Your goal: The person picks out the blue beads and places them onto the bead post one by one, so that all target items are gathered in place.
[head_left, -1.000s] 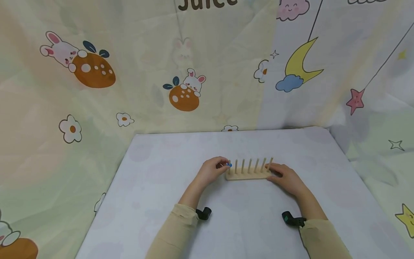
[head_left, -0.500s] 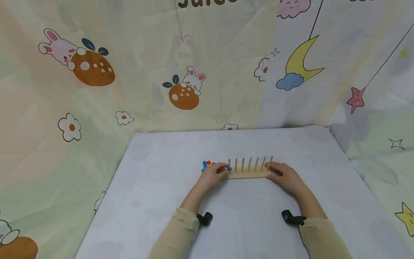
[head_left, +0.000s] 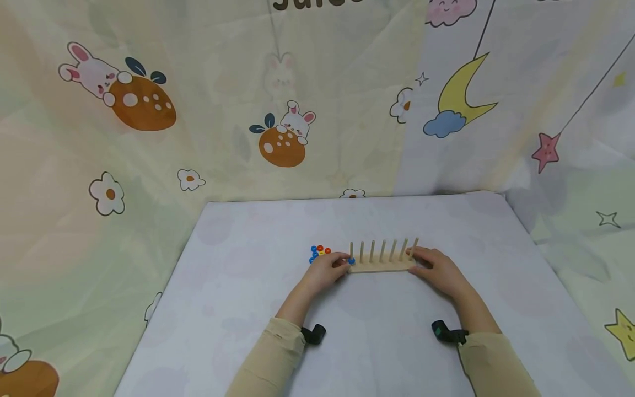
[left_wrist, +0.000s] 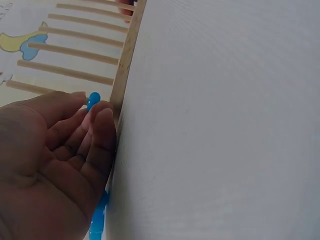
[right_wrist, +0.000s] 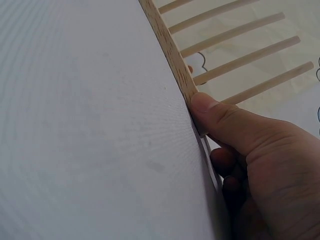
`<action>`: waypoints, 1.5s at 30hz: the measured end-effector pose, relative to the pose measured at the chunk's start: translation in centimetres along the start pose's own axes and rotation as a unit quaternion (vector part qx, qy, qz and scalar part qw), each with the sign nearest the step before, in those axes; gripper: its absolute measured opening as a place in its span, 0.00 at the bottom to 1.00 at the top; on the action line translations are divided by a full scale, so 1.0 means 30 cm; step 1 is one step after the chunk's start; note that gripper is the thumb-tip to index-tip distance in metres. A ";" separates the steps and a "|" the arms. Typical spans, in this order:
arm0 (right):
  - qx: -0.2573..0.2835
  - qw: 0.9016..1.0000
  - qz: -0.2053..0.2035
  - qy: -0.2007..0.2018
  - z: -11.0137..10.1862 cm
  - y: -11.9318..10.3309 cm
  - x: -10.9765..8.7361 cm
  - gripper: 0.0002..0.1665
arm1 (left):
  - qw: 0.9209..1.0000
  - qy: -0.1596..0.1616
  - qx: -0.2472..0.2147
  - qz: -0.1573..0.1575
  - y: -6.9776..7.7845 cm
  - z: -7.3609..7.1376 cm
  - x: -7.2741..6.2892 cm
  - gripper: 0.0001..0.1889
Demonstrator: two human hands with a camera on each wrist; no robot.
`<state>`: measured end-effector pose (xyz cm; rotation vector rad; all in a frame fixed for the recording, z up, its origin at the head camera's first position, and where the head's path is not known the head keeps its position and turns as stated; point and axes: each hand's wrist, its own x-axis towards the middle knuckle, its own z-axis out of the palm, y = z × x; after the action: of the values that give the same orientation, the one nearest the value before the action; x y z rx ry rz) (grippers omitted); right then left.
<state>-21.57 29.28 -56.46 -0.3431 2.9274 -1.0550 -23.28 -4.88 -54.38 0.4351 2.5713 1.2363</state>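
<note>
A light wooden peg board (head_left: 382, 266) with a row of several upright pegs stands on the table. A small blue bead (head_left: 351, 261) sits low on its leftmost peg. My left hand (head_left: 324, 270) is at that end, and in the left wrist view its thumb and fingertips pinch the blue bead (left_wrist: 94, 98); the bead's lower part is hidden by the fingers. My right hand (head_left: 439, 271) grips the board's right end. In the right wrist view the thumb (right_wrist: 220, 112) presses on the board's edge (right_wrist: 175, 60), with the other fingers curled behind, partly hidden.
Loose beads (head_left: 319, 248) in blue, red and yellow lie in a cluster just behind and left of my left hand. The white table (head_left: 372, 342) meets a patterned cloth backdrop (head_left: 317, 182) at its far edge.
The blue bead has gone down the leftmost peg to near its base. My left hand has lowered and moved slightly right, uncovering the loose beads. My right hand keeps its place on the board.
</note>
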 end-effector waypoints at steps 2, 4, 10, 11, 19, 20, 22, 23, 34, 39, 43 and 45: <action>0.002 1.000 -0.001 0.000 -0.001 -0.001 0.000 0.32 | 1.000 -0.002 0.001 0.000 -0.002 -0.001 0.002 0.17; 0.003 1.000 -0.001 -0.001 -0.002 -0.002 0.000 0.32 | 1.000 -0.007 0.010 -0.001 -0.005 -0.003 0.003 0.17; 0.003 1.000 -0.003 0.000 -0.002 -0.002 0.001 0.31 | 0.998 -0.028 0.050 0.011 -0.012 -0.018 0.011 0.18; 0.004 1.000 -0.003 0.001 -0.001 -0.002 0.001 0.31 | 0.998 -0.030 0.059 0.014 -0.013 -0.021 0.013 0.18; 0.003 1.000 -0.003 0.000 0.001 -0.004 0.002 0.31 | 0.995 -0.054 0.086 0.017 -0.017 -0.049 0.015 0.18; 0.002 1.000 -0.003 0.000 0.000 -0.005 0.002 0.31 | 0.995 -0.055 0.086 0.016 -0.018 -0.052 0.014 0.18; 0.001 1.000 -0.003 0.000 -0.001 -0.007 0.002 0.31 | 0.995 -0.056 0.084 0.016 -0.019 -0.054 0.013 0.18; 0.000 1.000 -0.002 -0.001 -0.002 -0.008 0.001 0.31 | 0.995 -0.056 0.081 0.015 -0.020 -0.055 0.012 0.18; 0.001 1.000 -0.001 0.001 -0.004 -0.011 -0.003 0.32 | 0.999 -0.025 0.027 0.008 -0.038 -0.097 -0.012 0.16; 0.003 1.000 -0.003 0.002 -0.003 -0.012 -0.002 0.32 | 1.000 0.019 -0.010 -0.016 -0.073 -0.158 -0.035 0.15; 0.003 1.000 -0.004 0.002 -0.002 -0.012 -0.001 0.32 | 0.997 0.050 -0.026 -0.048 -0.118 -0.207 -0.055 0.14; 0.003 1.000 -0.003 0.002 -0.001 -0.011 0.000 0.32 | 0.996 0.063 -0.024 -0.058 -0.142 -0.226 -0.064 0.15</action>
<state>-21.49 29.04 -56.21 -0.3511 2.9283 -1.0656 -24.57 -12.95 -53.45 0.2023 2.6206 1.3212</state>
